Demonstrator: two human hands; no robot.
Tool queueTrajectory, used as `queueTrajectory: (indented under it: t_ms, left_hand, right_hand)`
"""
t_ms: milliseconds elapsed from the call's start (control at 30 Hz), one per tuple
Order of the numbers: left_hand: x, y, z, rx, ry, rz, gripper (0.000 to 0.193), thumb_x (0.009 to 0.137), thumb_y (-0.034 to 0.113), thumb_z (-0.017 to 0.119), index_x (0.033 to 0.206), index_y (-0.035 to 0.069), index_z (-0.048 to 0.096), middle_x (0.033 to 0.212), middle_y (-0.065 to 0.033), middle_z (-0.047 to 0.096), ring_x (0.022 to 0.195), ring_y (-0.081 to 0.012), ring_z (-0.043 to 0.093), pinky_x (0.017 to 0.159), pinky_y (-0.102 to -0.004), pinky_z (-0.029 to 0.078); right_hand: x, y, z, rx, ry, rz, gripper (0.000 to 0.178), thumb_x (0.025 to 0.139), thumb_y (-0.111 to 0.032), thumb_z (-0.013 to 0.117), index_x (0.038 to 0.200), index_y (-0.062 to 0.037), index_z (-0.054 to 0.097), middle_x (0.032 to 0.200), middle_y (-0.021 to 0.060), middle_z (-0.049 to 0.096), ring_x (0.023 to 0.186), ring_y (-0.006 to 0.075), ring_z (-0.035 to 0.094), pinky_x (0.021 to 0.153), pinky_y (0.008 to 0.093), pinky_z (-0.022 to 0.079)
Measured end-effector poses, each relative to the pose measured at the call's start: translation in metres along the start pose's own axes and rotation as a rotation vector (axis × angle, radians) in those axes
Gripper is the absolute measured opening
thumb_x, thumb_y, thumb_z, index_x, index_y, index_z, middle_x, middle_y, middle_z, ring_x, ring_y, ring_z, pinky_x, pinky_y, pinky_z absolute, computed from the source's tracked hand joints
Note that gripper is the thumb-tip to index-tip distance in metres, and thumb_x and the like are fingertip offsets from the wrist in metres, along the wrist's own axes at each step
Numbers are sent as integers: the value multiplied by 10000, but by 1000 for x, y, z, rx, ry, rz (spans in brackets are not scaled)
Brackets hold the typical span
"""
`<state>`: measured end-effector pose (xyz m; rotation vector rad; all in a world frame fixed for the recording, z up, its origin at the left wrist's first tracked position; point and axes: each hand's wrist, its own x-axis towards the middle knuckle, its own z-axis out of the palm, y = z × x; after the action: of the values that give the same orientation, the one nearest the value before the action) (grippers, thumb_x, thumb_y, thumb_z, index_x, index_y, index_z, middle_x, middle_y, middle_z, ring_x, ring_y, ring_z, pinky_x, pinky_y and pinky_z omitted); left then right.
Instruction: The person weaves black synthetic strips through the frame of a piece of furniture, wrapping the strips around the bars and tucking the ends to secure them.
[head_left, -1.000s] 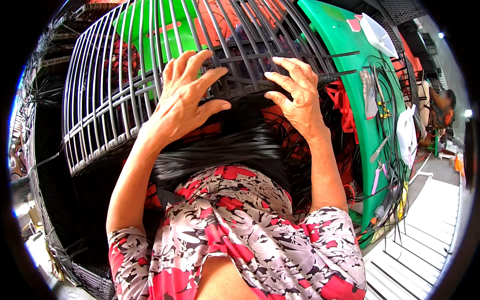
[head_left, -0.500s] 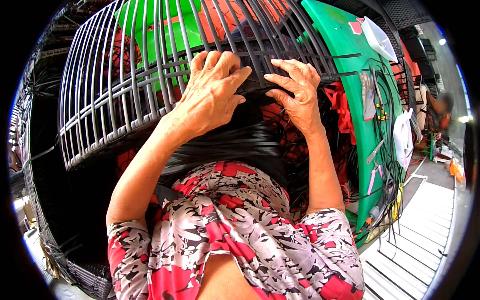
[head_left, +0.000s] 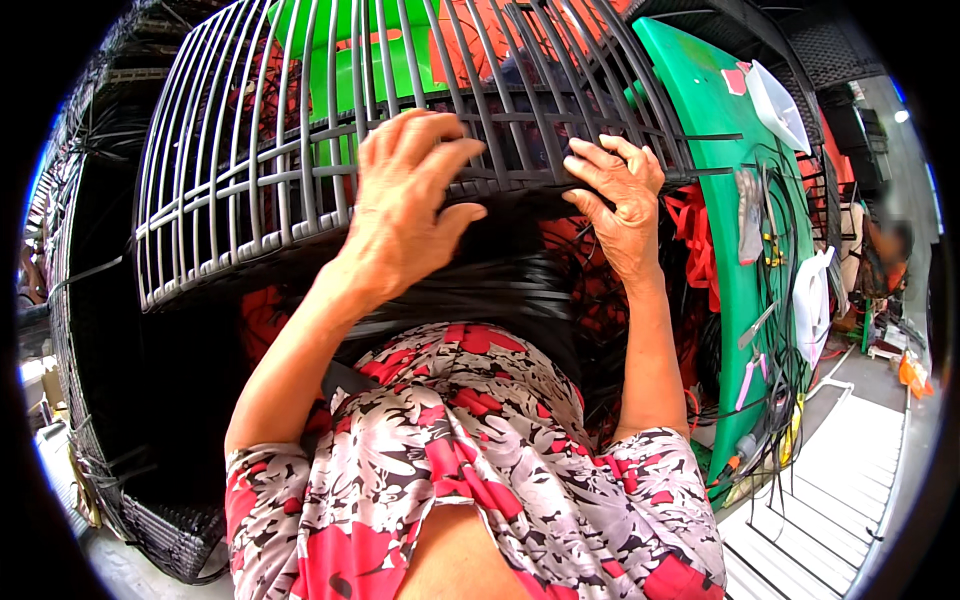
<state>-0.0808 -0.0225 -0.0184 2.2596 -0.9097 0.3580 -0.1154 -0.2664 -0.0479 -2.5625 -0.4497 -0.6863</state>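
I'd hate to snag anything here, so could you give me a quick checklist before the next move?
1. Left hand at the grey barred frame: ok, it is over the frame's near edge, thumb and index finger apart.
2. Right hand at that edge: ok, beside the bars, fingers bent, thumb and index finger apart.
3. Fingertip contact with the bars: cannot tell from this angle.
4. Strip ends clear of the green board: not ok, two jut over it.
5. Pink tool away from both hands: ok, at the board.
6. Black strips clear of the hands: ok, below them, at the lap.
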Motion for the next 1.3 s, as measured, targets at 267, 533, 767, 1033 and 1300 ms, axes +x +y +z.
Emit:
queueTrajectory:
  t_ms: [267, 533, 767, 1033, 1300]
  left_hand:
    - [-9, -12, -18, 165, -164, 0, 400, 756, 255, 674, 1107, 85, 585, 1053, -87, 505, 1105, -283, 413, 978, -414, 275]
    - [-15, -16, -6, 23, -48, 1, 210, 694, 181, 710, 888, 113, 669, 856, -22, 542, 1017, -251, 461, 949, -445, 269]
    - [-38, -17, -32, 122, 45, -96, 500, 605, 133, 753, 1072, 104, 578, 1188, -61, 482, 1188, -286, 371, 1000, -448, 259]
    - [-44, -30, -53, 229, -138, -106, 458, 728, 251, 697, 1150, 128, 567, 1341, -93, 374, 1280, -319, 278, 1039, -448, 241]
    - [-54, -34, -42, 50, -24, 22, 251, 648, 44, 708, 886, 91, 643, 1141, -60, 524, 1181, -279, 407, 997, -431, 286]
  right_hand:
    - [22, -45, 15, 6, -109, -67, 469, 651, -313, 722, 1082, -149, 637, 1178, -6, 556, 1132, 217, 434, 983, 410, 257]
    - [19, -48, 23, 81, -56, -47, 331, 603, -225, 748, 927, -184, 697, 1099, -29, 604, 1095, 180, 463, 974, 374, 244]
    - [19, -49, 22, 110, -80, -23, 376, 603, -211, 763, 967, -185, 672, 1115, -23, 580, 1085, 187, 468, 984, 425, 228]
    - [37, -92, 39, 101, -153, -118, 403, 639, -219, 749, 1017, -128, 645, 1209, 45, 513, 1132, 248, 424, 977, 484, 222]
    - [31, -87, 54, 132, -39, -208, 224, 672, -212, 721, 867, -105, 695, 1039, -19, 637, 1039, 178, 504, 964, 447, 231]
